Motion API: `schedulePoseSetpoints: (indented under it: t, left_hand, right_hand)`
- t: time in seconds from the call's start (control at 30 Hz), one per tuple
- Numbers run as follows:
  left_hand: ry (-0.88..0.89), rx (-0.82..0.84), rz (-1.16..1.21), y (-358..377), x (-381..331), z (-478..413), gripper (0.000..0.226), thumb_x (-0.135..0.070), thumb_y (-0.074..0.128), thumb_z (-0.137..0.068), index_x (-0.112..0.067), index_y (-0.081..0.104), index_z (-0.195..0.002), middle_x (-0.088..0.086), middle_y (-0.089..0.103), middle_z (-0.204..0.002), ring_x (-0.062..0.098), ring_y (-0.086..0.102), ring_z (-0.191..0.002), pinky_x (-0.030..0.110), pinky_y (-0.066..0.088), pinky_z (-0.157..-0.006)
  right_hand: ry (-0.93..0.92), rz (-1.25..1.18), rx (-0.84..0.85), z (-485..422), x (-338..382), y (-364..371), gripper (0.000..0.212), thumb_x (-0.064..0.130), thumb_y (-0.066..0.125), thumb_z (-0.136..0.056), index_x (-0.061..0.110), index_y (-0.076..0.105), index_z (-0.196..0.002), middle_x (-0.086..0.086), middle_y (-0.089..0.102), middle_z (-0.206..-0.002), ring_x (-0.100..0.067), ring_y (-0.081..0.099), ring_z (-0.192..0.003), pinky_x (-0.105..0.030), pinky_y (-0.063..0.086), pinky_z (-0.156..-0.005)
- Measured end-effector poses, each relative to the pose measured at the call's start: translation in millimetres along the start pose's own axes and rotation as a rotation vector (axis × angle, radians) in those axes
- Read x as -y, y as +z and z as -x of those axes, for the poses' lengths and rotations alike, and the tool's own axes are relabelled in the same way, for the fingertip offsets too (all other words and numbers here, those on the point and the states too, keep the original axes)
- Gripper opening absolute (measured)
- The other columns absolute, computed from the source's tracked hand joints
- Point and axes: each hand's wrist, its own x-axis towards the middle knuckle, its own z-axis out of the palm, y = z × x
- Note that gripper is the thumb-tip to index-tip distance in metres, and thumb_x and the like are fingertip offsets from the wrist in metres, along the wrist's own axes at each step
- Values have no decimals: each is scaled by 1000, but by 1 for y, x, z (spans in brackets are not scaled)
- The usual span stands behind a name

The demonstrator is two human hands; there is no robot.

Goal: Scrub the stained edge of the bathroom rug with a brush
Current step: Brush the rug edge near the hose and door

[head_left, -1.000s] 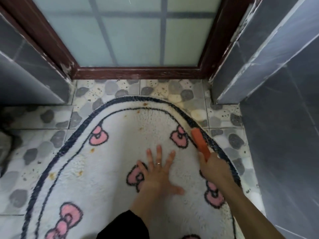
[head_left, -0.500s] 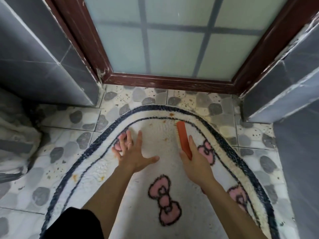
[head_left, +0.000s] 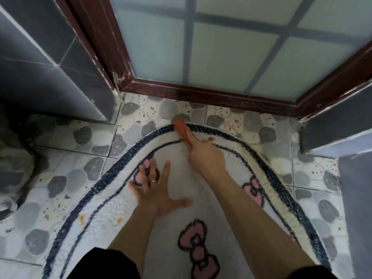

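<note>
Rug (head_left: 209, 206), a white fluffy oval with a navy border (head_left: 112, 174), a thinner navy line inside it and pink bows (head_left: 198, 252) across the pile, lies on the bathroom floor (head_left: 66, 178) with its rounded far end near the foot of the door. That floor is tiled in a pebble pattern of grey and speckled cream stones with pale grout lines. An orange brush (head_left: 181, 129) lies across the navy border at the far end of the rug, its tip reaching onto the tiles. The right hand (head_left: 205, 158) has its fingers curled round the brush's near end, with one finger stretched along its top. An orange-brown stain (head_left: 210, 139) sits just beside this hand, between the border and the inner line, and more such spots (head_left: 82, 218) mark the left edge. The left hand (head_left: 157, 190) presses flat on the pile with fingers spread wide, partly over one bow, a ring (head_left: 153, 181) on one finger. Frosted glass (head_left: 221, 57) crossed by grey bars fills the door, set in a dark red-brown frame (head_left: 201, 95) scuffed at its lower corners. Grey wall tiles (head_left: 40, 77) stand to the left and a grey tiled corner (head_left: 342, 127) to the right. A black sleeve (head_left: 104, 264) shows at the bottom. Something dark at the far left is too blurred to tell.
</note>
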Motion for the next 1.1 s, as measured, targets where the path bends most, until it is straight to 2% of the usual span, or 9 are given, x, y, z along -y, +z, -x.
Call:
schedulePoseSetpoints:
  t: [0.17,0.3,0.43,0.57,0.67,0.77,0.87,0.97,1.1]
  left_hand:
    - [21,31,36,-4,-2,4,134,-103,45,-49,-51,-49,-127,-6,-63,-136,30,-55,-131,75,-18,-106]
    - [16,58,38,-13,-7,8,134,-103,45,-50,-49,-48,-130,-4,-61,-139,31,-54,-131,73,-21,-104]
    - [-4,59,35,-16,-8,11,134,-104,45,-48,-49,-48,-128,-4,-60,-141,32,-52,-134,74,-18,-105]
    - [-5,42,25,-6,-7,4,135,-104,45,-48,-51,-50,-128,-7,-67,-130,31,-55,-130,73,-20,-106]
    - [12,34,66,-5,-3,7,135,-103,49,-47,-55,-47,-130,-10,-67,-129,28,-57,-128,72,-22,-106]
    - [22,20,80,-3,-7,10,140,-97,58,-52,-49,-41,-139,-4,-65,-133,31,-55,-129,75,-14,-109]
    - [1,34,112,-6,-26,13,151,-93,63,-52,-37,-45,-141,4,-66,-133,36,-56,-124,77,-11,-108]
    - [-50,-3,105,3,-39,14,157,-101,56,-42,-33,-51,-135,8,-66,-133,41,-56,-125,78,-14,-104]
    - [-60,1,165,5,-40,11,159,-99,59,-41,-35,-52,-133,6,-66,-133,39,-56,-126,77,-17,-103]
  right_hand:
    - [142,32,138,110,-77,19,73,34,30,-107,59,-28,-143,-2,47,-99,-19,50,-63,-33,50,-50]
    - [199,84,217,165,-101,13,72,42,28,-106,60,-34,-137,-3,55,-107,-17,54,-61,-29,38,-44]
    - [153,86,160,94,-88,-7,75,30,34,-106,56,-23,-147,-9,53,-104,-18,44,-58,-28,39,-47]
    - [26,-25,-39,-1,-52,-15,73,23,36,-106,53,-16,-150,-11,54,-97,-16,39,-58,-26,21,-45]
    - [-103,-44,-131,4,-54,-9,78,17,41,-104,53,-12,-150,-16,62,-98,-10,47,-62,-23,31,-47]
    - [-12,47,125,72,-91,1,80,19,32,-106,54,-29,-145,-12,54,-106,-19,51,-65,-38,53,-57]
    - [125,99,336,126,-114,-12,78,24,29,-107,54,-35,-141,-16,46,-134,-13,44,-61,-31,47,-51]
    - [119,65,231,85,-95,-14,78,22,30,-106,57,-32,-138,-10,53,-107,-17,49,-62,-36,52,-56]
    - [45,-94,-62,4,-56,7,72,24,36,-104,44,-11,-156,-8,56,-80,-20,46,-55,-29,27,-44]
